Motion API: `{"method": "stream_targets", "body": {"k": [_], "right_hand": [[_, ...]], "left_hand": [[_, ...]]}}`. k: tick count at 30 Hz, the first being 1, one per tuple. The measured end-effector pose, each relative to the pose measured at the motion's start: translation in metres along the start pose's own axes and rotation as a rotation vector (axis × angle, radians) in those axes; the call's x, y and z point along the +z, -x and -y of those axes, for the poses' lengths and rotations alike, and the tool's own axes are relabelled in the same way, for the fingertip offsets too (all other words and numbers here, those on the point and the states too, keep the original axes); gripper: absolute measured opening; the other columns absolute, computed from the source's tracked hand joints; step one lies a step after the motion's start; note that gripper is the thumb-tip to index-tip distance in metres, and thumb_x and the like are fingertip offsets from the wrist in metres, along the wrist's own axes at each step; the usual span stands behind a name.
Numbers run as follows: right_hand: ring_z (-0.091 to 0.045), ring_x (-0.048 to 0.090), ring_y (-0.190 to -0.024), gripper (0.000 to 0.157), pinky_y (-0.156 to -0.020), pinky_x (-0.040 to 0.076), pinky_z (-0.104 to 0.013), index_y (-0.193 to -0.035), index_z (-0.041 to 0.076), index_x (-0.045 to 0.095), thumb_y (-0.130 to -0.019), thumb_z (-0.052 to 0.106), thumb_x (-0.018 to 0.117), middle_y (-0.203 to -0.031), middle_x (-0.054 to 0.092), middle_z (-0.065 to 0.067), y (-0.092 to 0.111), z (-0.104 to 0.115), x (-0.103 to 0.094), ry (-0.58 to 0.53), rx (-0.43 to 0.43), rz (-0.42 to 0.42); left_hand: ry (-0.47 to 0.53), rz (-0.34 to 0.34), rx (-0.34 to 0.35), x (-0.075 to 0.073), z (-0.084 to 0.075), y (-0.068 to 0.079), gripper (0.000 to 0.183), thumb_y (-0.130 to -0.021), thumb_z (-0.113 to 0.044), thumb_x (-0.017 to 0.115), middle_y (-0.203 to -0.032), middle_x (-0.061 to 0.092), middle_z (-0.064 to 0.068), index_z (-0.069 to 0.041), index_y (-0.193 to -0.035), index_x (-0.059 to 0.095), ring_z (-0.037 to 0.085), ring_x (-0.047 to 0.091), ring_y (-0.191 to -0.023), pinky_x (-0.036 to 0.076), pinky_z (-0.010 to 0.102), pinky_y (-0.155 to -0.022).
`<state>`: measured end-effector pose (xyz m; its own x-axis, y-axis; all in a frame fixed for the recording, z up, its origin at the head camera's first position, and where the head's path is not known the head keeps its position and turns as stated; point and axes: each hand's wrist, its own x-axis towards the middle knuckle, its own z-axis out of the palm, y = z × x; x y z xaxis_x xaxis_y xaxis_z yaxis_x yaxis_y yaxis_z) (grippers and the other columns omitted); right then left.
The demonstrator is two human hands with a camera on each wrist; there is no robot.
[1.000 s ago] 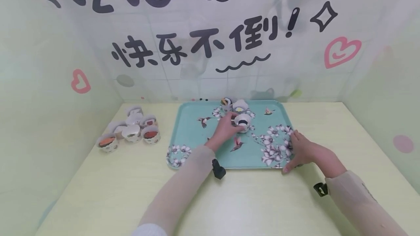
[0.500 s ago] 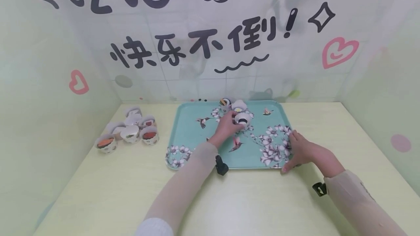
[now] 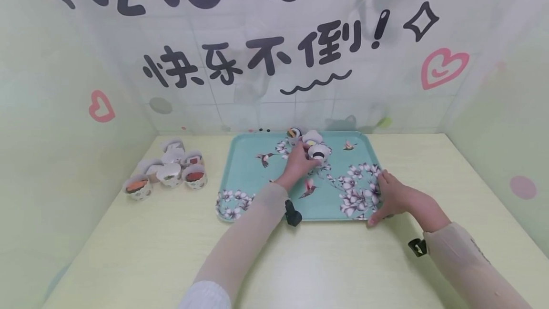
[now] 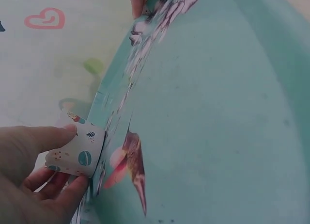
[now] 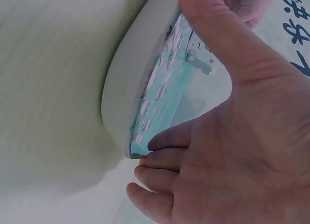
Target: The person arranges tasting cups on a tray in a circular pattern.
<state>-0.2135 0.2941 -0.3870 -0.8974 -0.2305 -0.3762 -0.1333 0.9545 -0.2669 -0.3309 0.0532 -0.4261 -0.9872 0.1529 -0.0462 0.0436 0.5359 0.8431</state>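
Observation:
My left hand [image 3: 297, 166] grips a small paper cup [image 3: 320, 152] over the back middle part of a teal tray [image 3: 246, 166]. White and black filling shows inside the cup. In the left wrist view, the thumb is on one side of the patterned cup [image 4: 83, 149] and the fingers curl round its lower side. Just behind stand two more paper cups on the tray, one with a yellow spot [image 3: 311, 137] and one with orange and black filling [image 3: 294, 134]. My right hand [image 3: 398, 197] spans the tray's front right corner, its thumb at the front rim and relaxed fingers along the right rim.
Several paper cups stand in a cluster on the pale table [image 3: 171, 252] at left, including a cup with orange filling [image 3: 137, 188] and a cup with red filling [image 3: 195, 177]. A wall [image 3: 274, 104] with black lettering rises right behind the tray.
My left hand has shifted slightly to the back and right with the cup, closer to the two cups behind it. The right hand and the tray stay in place.

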Motion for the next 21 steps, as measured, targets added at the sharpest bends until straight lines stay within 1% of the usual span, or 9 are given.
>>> {"method": "stream_targets", "body": {"k": [5, 9, 13, 17, 21], "right_hand": [[-0.061, 0.006, -0.144, 0.147, -0.118, 0.019, -0.066, -0.145, -0.026, 0.006, -0.058, 0.057, 0.09, -0.153, 0.001, -0.047, -0.001, -0.002, 0.001, -0.003, 0.003, 0.006], [-0.061, 0.006, -0.144, 0.147, -0.118, 0.02, -0.066, -0.146, -0.026, 0.006, -0.058, 0.058, 0.089, -0.153, 0.001, -0.047, -0.002, -0.003, 0.001, 0.003, 0.003, 0.007], [-0.061, 0.007, -0.144, 0.147, -0.118, 0.021, -0.065, -0.145, -0.026, 0.007, -0.058, 0.058, 0.089, -0.153, 0.002, -0.048, -0.003, -0.003, 0.001, 0.012, -0.002, 0.003], [-0.061, 0.009, -0.143, 0.147, -0.118, 0.021, -0.065, -0.145, -0.026, 0.007, -0.058, 0.058, 0.09, -0.153, 0.004, -0.048, -0.003, -0.003, 0.001, 0.015, -0.013, -0.006], [-0.061, 0.01, -0.143, 0.147, -0.118, 0.022, -0.065, -0.145, -0.027, 0.008, -0.058, 0.058, 0.09, -0.153, 0.005, -0.048, -0.003, -0.003, 0.001, 0.011, -0.011, -0.006]], "left_hand": [[-0.003, -0.001, -0.009, 0.0, -0.003, 0.0, 0.047, -0.088, -0.017, 0.076, -0.121, 0.059, 0.011, -0.006, -0.126, 0.05, 0.023, 0.058, -0.107, 0.053, 0.037, -0.092], [0.015, 0.008, -0.019, -0.002, -0.004, -0.001, 0.051, -0.087, -0.017, 0.077, -0.123, 0.06, 0.011, -0.006, -0.129, 0.05, 0.023, 0.06, -0.11, 0.054, 0.037, -0.093], [0.053, 0.019, -0.029, -0.006, -0.003, 0.0, 0.056, -0.086, -0.017, 0.079, -0.127, 0.061, 0.011, -0.007, -0.133, 0.05, 0.024, 0.062, -0.114, 0.056, 0.037, -0.095], [0.091, 0.027, -0.015, -0.012, -0.001, 0.001, 0.057, -0.085, -0.015, 0.08, -0.13, 0.061, 0.01, -0.007, -0.133, 0.05, 0.025, 0.063, -0.118, 0.056, 0.036, -0.096], [0.089, 0.028, -0.001, -0.018, -0.001, 0.005, 0.059, -0.084, -0.017, 0.08, -0.13, 0.061, 0.008, -0.009, -0.134, 0.049, 0.024, 0.062, -0.118, 0.055, 0.036, -0.097]]}}
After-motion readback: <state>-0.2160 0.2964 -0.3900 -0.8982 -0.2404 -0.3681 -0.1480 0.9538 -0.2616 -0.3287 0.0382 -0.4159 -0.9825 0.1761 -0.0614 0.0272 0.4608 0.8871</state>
